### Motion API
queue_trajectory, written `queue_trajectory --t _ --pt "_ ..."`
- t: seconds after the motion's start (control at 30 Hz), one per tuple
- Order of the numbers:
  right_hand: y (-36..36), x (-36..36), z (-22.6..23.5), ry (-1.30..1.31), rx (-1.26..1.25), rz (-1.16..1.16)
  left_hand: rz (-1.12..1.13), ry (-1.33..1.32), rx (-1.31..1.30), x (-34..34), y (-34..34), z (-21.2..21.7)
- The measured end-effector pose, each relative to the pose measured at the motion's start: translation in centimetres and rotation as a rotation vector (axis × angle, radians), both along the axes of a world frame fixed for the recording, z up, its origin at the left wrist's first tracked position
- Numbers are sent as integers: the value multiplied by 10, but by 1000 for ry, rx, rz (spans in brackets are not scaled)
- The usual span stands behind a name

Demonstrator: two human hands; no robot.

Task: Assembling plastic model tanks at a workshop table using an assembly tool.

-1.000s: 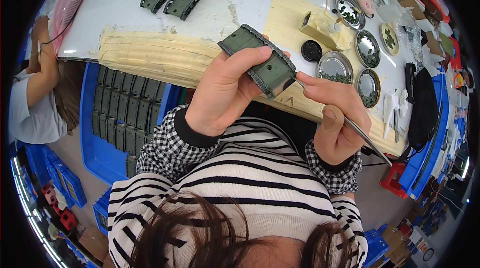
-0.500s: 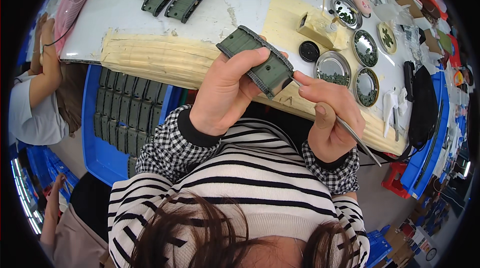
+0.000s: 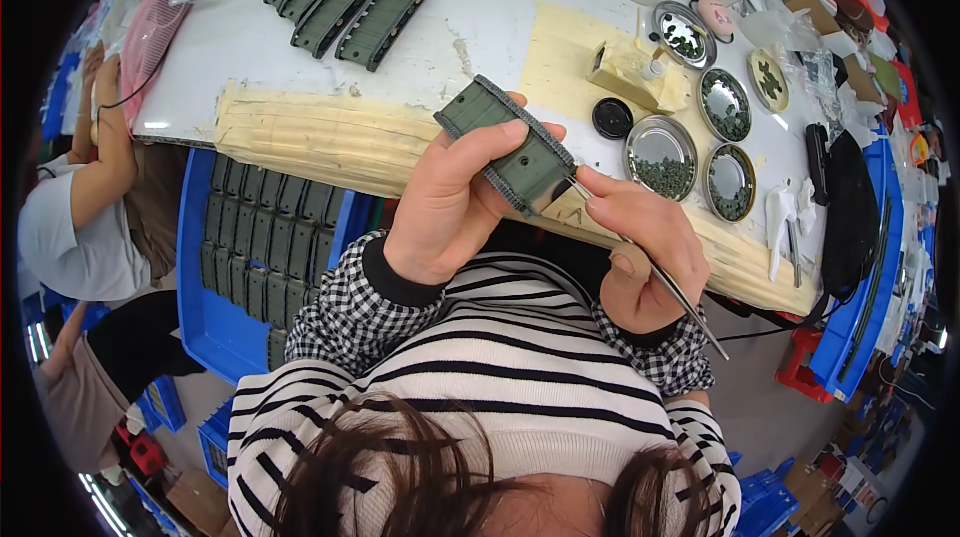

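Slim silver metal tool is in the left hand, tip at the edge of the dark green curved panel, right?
Wrong hand: the head view shows the slim silver metal tool in the right hand, tip at the edge of the dark green curved panel.

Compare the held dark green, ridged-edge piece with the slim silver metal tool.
The dark green, ridged-edge piece is broad, while the slim silver metal tool is narrow. The piece has textured edges; the tool looks smooth. The left hand holds the piece; the right hand holds the tool. Both are held off the table.
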State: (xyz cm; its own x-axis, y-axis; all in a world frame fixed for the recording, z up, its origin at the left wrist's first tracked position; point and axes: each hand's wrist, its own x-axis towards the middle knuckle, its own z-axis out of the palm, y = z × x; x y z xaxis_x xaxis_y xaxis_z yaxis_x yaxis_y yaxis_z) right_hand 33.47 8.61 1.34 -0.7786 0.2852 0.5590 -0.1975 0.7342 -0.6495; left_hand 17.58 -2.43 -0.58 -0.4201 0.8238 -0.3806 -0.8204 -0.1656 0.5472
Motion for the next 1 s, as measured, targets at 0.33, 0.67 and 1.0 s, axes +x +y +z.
queue_trajectory --t 0.33,0.67,1.0 --pt "-7 -4 -4 31 81 -57 15 -1 57 2 -1 -5" --pt "-13 -13 -19 154 114 -133 81 5 56 7 -1 -3" --pt "-18 -17 -22 188 105 -171 97 -22 96 8 -3 -6"
